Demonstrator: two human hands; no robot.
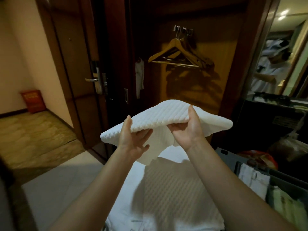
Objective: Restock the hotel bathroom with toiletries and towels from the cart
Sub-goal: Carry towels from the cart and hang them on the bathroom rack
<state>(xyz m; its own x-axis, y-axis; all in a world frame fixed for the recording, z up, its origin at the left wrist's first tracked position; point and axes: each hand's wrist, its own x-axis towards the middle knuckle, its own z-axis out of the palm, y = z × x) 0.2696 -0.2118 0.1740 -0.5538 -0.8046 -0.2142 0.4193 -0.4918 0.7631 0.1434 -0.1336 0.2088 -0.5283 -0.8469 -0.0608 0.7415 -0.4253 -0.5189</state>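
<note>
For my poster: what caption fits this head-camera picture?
A white towel held by left hand and right hand above stacked linen, near wooden hangers.

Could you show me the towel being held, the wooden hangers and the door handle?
white towel [166,114]: head view, ribbed top face.
wooden hangers [164,49]: head view, left shoulder of the front hanger.
door handle [91,79]: head view, middle of the lever.

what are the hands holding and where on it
A white towel, held by its near edge: left hand and right hand each pinch it, thumb on top, fingers underneath.
</note>
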